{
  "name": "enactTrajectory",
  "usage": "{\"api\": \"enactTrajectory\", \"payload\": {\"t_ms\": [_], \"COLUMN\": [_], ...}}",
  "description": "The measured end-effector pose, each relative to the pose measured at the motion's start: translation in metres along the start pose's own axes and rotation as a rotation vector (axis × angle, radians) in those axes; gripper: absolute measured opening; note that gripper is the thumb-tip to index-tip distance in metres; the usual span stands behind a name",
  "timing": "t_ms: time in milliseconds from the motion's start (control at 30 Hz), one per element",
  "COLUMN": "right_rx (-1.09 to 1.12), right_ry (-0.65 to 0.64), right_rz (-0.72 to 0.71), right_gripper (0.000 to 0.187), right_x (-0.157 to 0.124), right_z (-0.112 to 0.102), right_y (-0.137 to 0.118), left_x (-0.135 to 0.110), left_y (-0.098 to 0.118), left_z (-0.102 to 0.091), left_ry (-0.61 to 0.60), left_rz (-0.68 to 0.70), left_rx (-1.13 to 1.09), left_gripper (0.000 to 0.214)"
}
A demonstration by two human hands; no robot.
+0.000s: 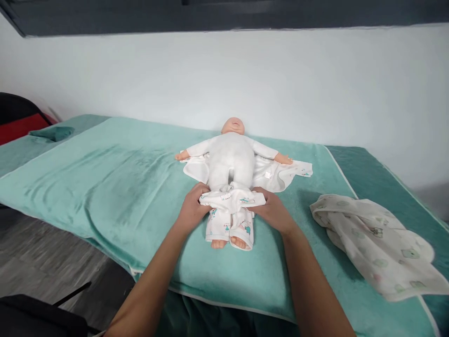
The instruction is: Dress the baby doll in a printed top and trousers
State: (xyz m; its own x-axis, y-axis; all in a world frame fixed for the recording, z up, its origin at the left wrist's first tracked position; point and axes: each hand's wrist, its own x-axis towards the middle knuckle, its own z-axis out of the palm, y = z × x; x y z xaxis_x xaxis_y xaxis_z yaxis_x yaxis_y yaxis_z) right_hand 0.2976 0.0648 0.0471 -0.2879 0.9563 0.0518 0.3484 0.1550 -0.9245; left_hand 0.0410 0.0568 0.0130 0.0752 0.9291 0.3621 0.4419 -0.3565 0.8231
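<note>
A baby doll [231,152] with a white cloth body lies on its back, its head toward the wall and its arms spread wide. White printed baby pants [229,201] are on its lower legs, and both feet poke out of the cuffs. My left hand [194,206] pinches the waistband at its left end. At the right end, my right hand [270,209] grips the same waistband, so it is stretched between them around knee height. Spread open beneath the doll's torso and arms is a white baby shirt [277,174].
A teal sheet [133,187] covers the table. To the right lies a crumpled, printed white blanket [375,243]. A white wall [224,79] stands behind the table. A black and red object [21,119] is at the far left, and a black item [38,316] at the lower left.
</note>
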Motion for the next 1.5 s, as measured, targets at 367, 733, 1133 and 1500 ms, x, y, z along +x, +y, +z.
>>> {"api": "enactTrajectory", "payload": {"t_ms": [367, 733, 1133, 1500], "right_rx": [0.064, -0.040, -0.318, -0.241], "right_ry": [0.411, -0.022, 0.275, 0.246], "right_rz": [0.059, -0.072, -0.141, 0.268], "right_gripper": [0.014, 0.105, 0.074, 0.032], "right_x": [-0.004, -0.057, -0.071, -0.101], "right_z": [0.020, 0.014, 0.045, 0.038], "right_y": [0.001, 0.003, 0.007, -0.038], "left_x": [-0.004, -0.046, -0.057, -0.070], "left_y": [0.002, 0.008, 0.021, 0.076], "left_z": [0.004, -0.012, 0.008, -0.014], "left_ry": [0.161, -0.190, -0.162, -0.237], "left_rz": [-0.142, 0.021, 0.262, -0.169], "left_rx": [-0.009, -0.076, 0.406, 0.236], "left_gripper": [0.008, 0.105, 0.088, 0.040]}}
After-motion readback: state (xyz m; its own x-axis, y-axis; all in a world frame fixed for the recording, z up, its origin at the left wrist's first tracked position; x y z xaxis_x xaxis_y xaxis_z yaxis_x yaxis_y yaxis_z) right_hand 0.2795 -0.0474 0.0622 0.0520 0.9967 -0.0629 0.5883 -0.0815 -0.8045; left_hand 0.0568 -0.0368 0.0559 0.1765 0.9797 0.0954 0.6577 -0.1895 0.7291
